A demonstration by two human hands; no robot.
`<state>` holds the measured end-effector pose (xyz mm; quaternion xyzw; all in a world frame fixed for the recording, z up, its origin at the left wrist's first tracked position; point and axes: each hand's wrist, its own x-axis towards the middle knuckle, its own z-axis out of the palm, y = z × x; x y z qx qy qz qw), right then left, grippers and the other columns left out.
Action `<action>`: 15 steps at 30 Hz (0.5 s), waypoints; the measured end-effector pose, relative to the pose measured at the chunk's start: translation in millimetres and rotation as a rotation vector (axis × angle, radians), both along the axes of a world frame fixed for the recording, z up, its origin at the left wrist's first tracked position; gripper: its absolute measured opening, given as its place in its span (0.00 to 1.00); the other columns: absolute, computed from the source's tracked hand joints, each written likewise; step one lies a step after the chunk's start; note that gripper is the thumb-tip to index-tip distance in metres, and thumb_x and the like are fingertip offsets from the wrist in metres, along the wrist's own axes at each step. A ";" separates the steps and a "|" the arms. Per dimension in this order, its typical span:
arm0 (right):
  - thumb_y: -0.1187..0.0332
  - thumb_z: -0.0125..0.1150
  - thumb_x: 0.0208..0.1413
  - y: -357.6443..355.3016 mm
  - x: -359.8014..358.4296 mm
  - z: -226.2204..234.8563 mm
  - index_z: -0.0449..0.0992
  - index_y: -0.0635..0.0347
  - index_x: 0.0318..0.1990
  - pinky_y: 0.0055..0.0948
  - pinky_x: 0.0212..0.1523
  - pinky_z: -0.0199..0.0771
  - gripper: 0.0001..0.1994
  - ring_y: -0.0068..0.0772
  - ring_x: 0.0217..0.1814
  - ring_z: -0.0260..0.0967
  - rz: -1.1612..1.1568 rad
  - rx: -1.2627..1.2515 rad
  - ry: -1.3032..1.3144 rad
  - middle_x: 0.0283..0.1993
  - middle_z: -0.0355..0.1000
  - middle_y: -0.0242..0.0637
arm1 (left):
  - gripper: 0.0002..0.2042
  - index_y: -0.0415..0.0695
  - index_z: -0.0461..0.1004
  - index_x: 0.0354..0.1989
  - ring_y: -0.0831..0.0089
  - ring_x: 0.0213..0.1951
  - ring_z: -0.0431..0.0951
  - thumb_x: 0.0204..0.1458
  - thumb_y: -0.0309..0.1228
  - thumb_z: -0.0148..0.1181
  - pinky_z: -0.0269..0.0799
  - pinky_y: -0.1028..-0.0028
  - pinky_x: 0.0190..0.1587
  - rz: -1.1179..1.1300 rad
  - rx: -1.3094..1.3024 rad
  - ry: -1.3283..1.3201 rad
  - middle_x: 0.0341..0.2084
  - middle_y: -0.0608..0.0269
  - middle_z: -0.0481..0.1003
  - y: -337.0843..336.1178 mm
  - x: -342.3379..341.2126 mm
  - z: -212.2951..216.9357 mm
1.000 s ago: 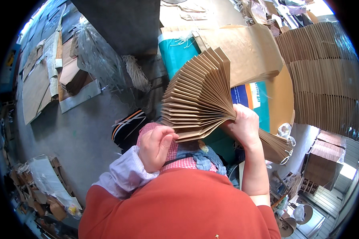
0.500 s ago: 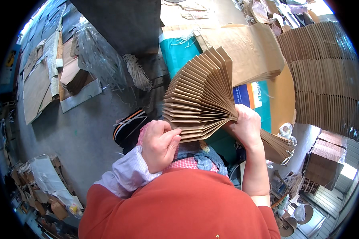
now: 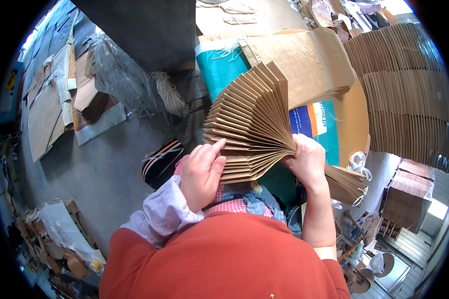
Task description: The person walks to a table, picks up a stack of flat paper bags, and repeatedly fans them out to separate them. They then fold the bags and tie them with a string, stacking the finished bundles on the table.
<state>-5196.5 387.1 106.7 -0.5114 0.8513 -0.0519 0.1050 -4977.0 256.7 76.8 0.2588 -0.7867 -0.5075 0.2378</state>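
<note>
Head view: grey concrete floor (image 3: 110,169), cardboard scraps at left, stacked brown paper bags (image 3: 409,94) at right. Fanned bundle of brown paper bags (image 3: 249,124) held above the lap. Right hand (image 3: 309,162) grip closed around the bundle's narrow end. Left hand (image 3: 202,172) loosely open, fingertips touching the fan's lower left edges.

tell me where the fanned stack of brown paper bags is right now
In the head view's centre, the fanned stack of brown paper bags is pinched by the right hand, left hand touching its edges.
</note>
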 end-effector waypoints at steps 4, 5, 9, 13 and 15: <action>0.67 0.74 0.29 0.8 -0.6 -0.2 0.71 0.56 0.30 0.37 0.33 0.71 0.19 0.42 0.34 0.71 -0.018 0.002 0.003 0.31 0.69 0.38 | 0.09 0.32 0.74 0.37 0.55 0.37 0.70 0.52 0.26 0.54 0.66 0.65 0.41 -0.026 -0.092 -0.014 0.33 0.51 0.72 -6.0 0.3 2.7; 0.67 0.75 0.28 0.5 -0.4 -0.2 0.71 0.56 0.30 0.37 0.33 0.71 0.19 0.42 0.34 0.71 -0.024 0.002 0.003 0.30 0.69 0.38 | 0.09 0.33 0.74 0.36 0.55 0.38 0.70 0.52 0.26 0.54 0.66 0.65 0.43 -0.025 -0.142 -0.007 0.36 0.50 0.72 -8.3 -1.0 4.6; 0.68 0.74 0.28 -0.5 0.4 1.4 0.70 0.56 0.30 0.37 0.32 0.71 0.19 0.42 0.33 0.71 -0.015 -0.012 -0.003 0.29 0.70 0.38 | 0.07 0.34 0.75 0.34 0.55 0.43 0.70 0.51 0.25 0.55 0.66 0.65 0.48 -0.027 -0.287 0.011 0.45 0.48 0.72 -16.9 -6.4 6.9; 0.69 0.74 0.27 -0.6 0.5 1.3 0.70 0.56 0.30 0.37 0.32 0.71 0.19 0.42 0.33 0.71 -0.028 -0.020 -0.013 0.29 0.70 0.38 | 0.07 0.34 0.74 0.33 0.56 0.40 0.70 0.51 0.25 0.55 0.66 0.65 0.46 -0.047 -0.275 0.003 0.40 0.50 0.73 -21.0 -10.4 4.7; 0.69 0.74 0.27 -0.3 -0.5 1.8 0.70 0.57 0.30 0.37 0.32 0.71 0.19 0.42 0.33 0.71 -0.030 -0.005 -0.011 0.29 0.70 0.38 | 0.07 0.34 0.74 0.35 0.57 0.39 0.70 0.51 0.26 0.55 0.66 0.65 0.44 -0.065 -0.257 0.000 0.37 0.51 0.72 -25.0 -11.8 4.0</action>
